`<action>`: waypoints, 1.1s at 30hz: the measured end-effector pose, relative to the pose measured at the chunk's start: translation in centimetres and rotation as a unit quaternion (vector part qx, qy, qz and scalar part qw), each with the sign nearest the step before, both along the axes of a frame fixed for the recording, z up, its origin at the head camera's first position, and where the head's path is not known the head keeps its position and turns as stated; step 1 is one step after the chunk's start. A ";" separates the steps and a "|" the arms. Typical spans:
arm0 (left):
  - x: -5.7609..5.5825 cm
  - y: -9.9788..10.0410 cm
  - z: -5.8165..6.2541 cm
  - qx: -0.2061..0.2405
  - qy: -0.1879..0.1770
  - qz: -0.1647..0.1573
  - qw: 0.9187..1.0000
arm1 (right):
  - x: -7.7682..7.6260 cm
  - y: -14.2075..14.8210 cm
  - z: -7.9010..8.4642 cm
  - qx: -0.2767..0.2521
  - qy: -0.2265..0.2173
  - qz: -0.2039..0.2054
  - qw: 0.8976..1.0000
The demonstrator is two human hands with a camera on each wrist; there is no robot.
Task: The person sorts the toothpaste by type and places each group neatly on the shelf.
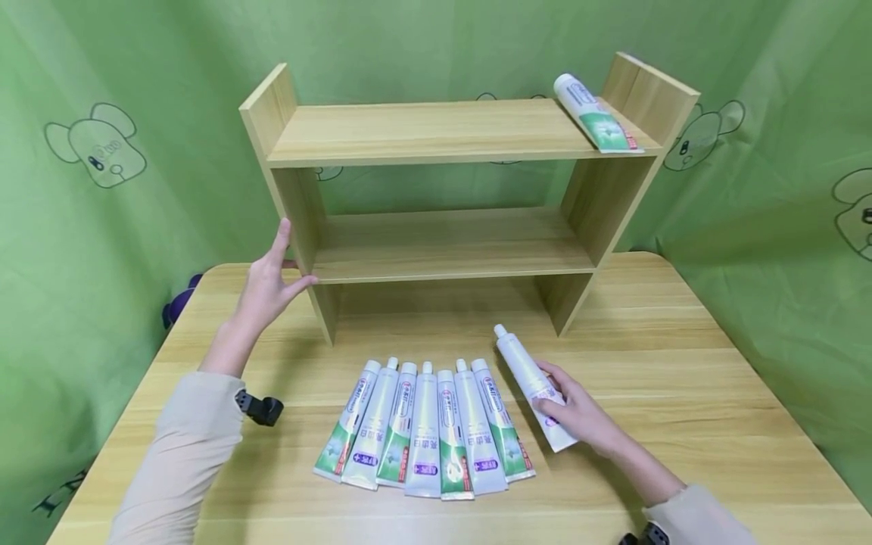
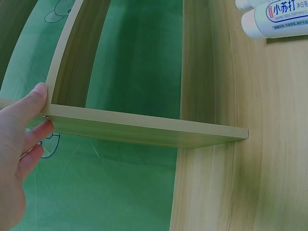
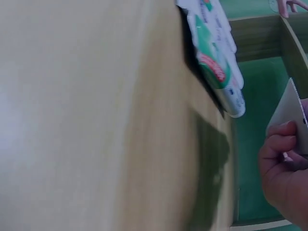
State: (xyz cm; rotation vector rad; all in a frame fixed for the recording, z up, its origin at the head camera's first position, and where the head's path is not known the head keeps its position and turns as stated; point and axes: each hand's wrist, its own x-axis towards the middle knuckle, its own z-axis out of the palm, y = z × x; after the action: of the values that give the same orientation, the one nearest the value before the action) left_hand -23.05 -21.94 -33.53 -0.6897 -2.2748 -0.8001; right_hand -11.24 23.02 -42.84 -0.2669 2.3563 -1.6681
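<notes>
My right hand (image 1: 572, 409) grips a white toothpaste tube (image 1: 521, 367) by its lower end, thumb on top, its capped end pointing up and left. In the right wrist view, that tube's flat end (image 3: 288, 113) shows among the fingers. My left hand (image 1: 264, 284) touches the left side panel of a wooden shelf (image 1: 443, 276), thumb across the front edge and index finger pointing up. In the left wrist view the thumb (image 2: 36, 98) rests at the panel's edge, other fingers along its outer face. Below the shelf, several toothpaste tubes (image 1: 425, 439) lie fanned out.
On the top board, at the right end, lies a green and white toothpaste tube (image 1: 593, 113). The shelf stands at the back of a wooden table (image 1: 708, 393). A green curtain (image 1: 422, 45) with mouse-like drawings hangs behind and at both sides.
</notes>
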 end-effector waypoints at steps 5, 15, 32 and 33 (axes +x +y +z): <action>0.0 0.0 0.0 0.001 -0.004 0.000 1.000 | -0.4 0.4 1.0 -0.044 0.011 -0.022 0.999; 0.1 0.0 0.0 -0.002 -0.005 0.004 1.000 | -1.1 1.2 3.2 -0.113 0.095 -0.024 0.989; 0.1 0.0 0.0 0.002 -0.010 -0.003 1.000 | -3.9 1.7 7.2 -0.180 0.096 -0.093 0.974; 0.1 0.0 0.0 0.002 -0.009 -0.004 1.000 | -4.1 1.6 7.4 -0.180 0.091 -0.097 0.975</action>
State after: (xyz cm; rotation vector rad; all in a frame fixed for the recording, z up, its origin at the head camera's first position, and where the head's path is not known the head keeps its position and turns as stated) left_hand -22.92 -21.98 -33.57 -0.6915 -2.2866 -0.8177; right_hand -15.31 24.63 -35.46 -0.2718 2.2487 -2.2563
